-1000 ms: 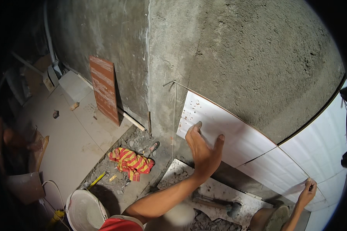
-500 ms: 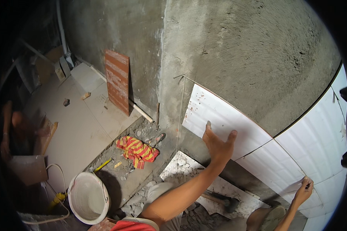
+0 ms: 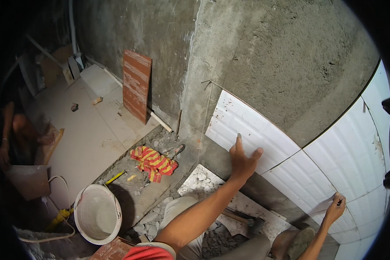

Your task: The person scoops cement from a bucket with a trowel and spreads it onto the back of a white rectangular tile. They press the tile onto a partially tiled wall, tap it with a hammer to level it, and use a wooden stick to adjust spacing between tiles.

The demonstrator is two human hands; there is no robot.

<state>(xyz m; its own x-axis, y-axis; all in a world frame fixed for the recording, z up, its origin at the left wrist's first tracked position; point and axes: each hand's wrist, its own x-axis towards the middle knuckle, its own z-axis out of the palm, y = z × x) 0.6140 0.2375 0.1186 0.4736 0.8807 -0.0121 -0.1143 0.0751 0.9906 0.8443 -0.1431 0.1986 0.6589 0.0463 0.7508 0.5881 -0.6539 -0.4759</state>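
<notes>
My left hand [image 3: 243,164] has its fingers spread, the thumb apart from the index finger, against the lower part of a white wall tile [image 3: 258,130]. Reddish-brown specks dot that tile's left end. Further right, my right hand [image 3: 336,209] is closed in a pinch at the joint between the white tiles of the lower row [image 3: 297,175] and the larger tiled surface [image 3: 349,147]. Whatever its fingertips hold is too small to make out. A thin string [image 3: 206,110] hangs beside the tile's left end from a nail in the wall.
A white bucket [image 3: 78,216] stands lower left, near a red-and-yellow striped cloth [image 3: 154,161] on rubble. Below my left arm, a hammer [image 3: 253,226] lies by a dusty white board [image 3: 199,180]. A reddish-brown tile [image 3: 136,86] leans on the wall. Another person [image 3: 19,130] sits far left.
The view has shifted slightly. My left hand stays by the lower part of the tile with fingers spread, and my right hand remains pinched at the joint.
</notes>
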